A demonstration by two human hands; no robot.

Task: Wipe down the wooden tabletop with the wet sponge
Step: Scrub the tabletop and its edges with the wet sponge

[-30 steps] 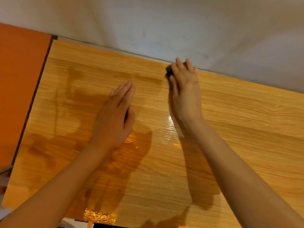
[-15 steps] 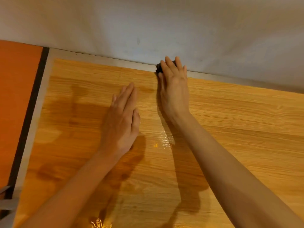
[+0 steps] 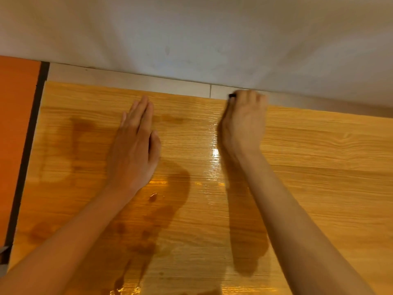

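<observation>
The wooden tabletop (image 3: 319, 167) fills most of the view, glossy and wet in its middle strip. My right hand (image 3: 244, 122) is pressed down at the table's far edge, curled over a dark sponge (image 3: 232, 95); only a small black corner of it shows past my fingers. My left hand (image 3: 136, 145) lies flat, palm down, fingers together, on the wood left of centre and holds nothing. Wet smears and darker damp patches spread around and below both hands.
A white wall (image 3: 191, 39) rises right behind the table, with a pale strip (image 3: 127, 80) between wall and wood. An orange panel (image 3: 14, 135) with a dark edge borders the table on the left.
My right hand with the sponge has slid right along the far edge and its fingers have curled. My left hand stays flat. The view has tilted, showing more wall.
</observation>
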